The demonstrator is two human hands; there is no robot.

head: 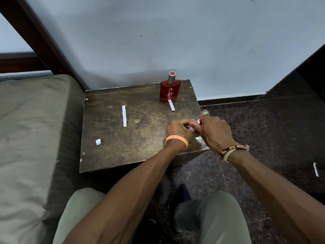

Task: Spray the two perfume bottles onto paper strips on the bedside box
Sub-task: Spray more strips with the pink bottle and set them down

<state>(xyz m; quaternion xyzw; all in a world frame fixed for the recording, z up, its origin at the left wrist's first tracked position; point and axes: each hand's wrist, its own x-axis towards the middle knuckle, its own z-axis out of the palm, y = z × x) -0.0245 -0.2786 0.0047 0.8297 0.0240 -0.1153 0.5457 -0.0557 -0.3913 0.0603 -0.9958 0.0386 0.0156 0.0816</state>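
Pink bottle (190, 128) — clasped between fingers (188, 122) of left hand (177, 132), right hand (217, 133).

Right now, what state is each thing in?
red bottle: upright, capped, at the box's back edge
pink bottle: gripped, mostly hidden
left hand: curled round the pink bottle
right hand: holds the pink bottle too
long strip: flat on the box
short strip: flat, just before the red bottle
scrap: folded, near the box's left edge
floor strip: off the box, to its right

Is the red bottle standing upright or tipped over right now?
Upright: the red bottle stands on its base, silver cap on top.
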